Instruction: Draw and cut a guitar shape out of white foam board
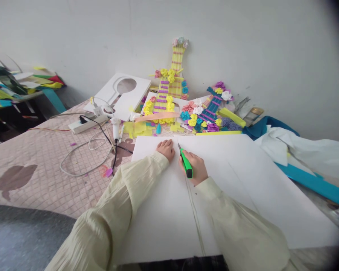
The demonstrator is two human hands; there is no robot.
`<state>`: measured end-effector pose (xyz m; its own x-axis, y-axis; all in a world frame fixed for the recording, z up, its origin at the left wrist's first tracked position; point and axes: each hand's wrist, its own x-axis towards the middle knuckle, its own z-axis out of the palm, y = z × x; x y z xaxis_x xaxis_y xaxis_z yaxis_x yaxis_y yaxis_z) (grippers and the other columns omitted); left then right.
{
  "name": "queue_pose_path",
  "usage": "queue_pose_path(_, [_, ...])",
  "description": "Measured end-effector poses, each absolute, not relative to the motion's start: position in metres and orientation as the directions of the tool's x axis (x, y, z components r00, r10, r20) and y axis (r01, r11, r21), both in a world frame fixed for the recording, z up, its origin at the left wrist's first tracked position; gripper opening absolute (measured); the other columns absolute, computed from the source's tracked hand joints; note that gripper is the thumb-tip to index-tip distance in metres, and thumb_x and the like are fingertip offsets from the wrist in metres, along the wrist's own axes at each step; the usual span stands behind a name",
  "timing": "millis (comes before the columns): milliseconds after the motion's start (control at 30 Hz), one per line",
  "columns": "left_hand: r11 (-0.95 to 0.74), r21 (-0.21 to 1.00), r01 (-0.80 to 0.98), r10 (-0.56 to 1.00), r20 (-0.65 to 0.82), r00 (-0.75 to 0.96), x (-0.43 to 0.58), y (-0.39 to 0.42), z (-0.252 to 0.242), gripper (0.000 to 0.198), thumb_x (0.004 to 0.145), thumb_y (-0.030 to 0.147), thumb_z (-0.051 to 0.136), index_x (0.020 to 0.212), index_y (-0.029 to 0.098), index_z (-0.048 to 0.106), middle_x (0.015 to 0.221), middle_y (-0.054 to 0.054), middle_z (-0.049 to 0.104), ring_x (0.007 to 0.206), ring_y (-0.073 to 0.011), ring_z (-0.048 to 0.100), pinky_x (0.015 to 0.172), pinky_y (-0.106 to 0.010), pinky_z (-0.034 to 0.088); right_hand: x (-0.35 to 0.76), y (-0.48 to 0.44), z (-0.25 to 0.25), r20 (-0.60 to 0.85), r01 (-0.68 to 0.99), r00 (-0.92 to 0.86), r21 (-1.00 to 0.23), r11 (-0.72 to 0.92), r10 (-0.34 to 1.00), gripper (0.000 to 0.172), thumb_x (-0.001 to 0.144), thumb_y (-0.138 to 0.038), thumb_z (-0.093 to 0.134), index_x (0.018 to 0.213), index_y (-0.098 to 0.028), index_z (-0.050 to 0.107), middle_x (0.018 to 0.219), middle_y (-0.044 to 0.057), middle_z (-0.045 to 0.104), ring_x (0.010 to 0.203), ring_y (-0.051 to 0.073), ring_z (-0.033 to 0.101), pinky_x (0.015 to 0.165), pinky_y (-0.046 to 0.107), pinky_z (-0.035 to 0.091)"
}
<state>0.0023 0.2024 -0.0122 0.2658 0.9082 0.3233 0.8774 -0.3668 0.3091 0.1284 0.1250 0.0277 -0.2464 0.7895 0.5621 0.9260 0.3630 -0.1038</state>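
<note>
A large white foam board [237,188] lies flat in front of me on the patterned bed cover. My right hand [196,169] is closed around a green utility knife [185,162], its blade tip touching the board near the far edge. A thin cut line [194,214] runs from the knife back toward me. My left hand [166,149] rests on the board just left of the blade, fingers curled down onto the surface and holding nothing.
Behind the board lie colourful guitar-shaped crafts with paper flowers [169,94] and a white cut-out board [124,94]. A power strip [84,124], cables and a glue gun [115,128] sit at left. White cloth and blue foam [307,177] crowd the right.
</note>
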Motion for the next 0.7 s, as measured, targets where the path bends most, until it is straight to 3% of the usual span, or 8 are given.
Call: queue_pose_path(700, [-0.374, 0.267, 0.888, 0.912, 0.277, 0.301, 0.001, 0.205, -0.01, 0.041, 0.079, 0.023, 0.035, 0.119, 0.019, 0.047, 0.13, -0.002, 0.044, 0.119, -0.0182, 0.037, 0.101, -0.035, 0.028, 0.129, 0.077, 0.029, 0.617, 0.924, -0.237, -0.094, 0.37, 0.751, 0.026, 0.079, -0.022, 0.043, 0.095, -0.01, 0.059, 0.065, 0.003, 0.061, 0.057, 0.014, 0.056, 0.055, 0.024, 0.04])
